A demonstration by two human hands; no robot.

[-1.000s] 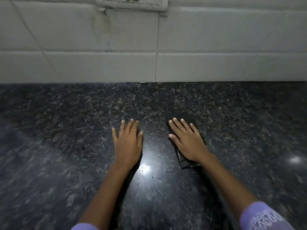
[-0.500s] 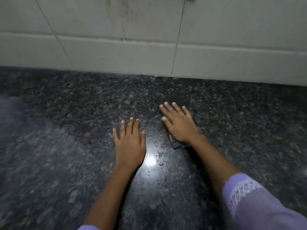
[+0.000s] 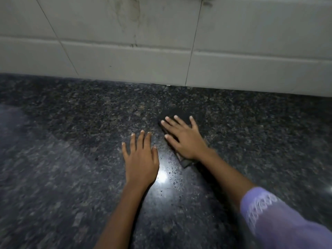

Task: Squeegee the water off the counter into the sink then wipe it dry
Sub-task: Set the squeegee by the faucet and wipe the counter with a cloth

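Where the head view looks down, item one is the counter (image 3: 71,177): dark speckled stone, glossy, with a bright light reflection and small droplets or specks between the two forearms. Item two, the left hand (image 3: 141,155): palm down, flat on the bare counter, fingers straight and slightly spread, holding nothing. Item three, the right hand (image 3: 185,139): palm down, fingers straight and spread, pressing flat on a dark cloth (image 3: 177,112). The cloth lies on the counter just beside the left hand and nearer the wall; its far edge shows beyond the fingertips and a near corner pokes out below the wrist. Its make is unclear against the dark stone. Item four, a lilac sleeve (image 3: 280,220) with white lace trim on the right forearm, blurred. Item five, the wall (image 3: 125,56): white tiles, faintly stained, meeting the counter's far edge.
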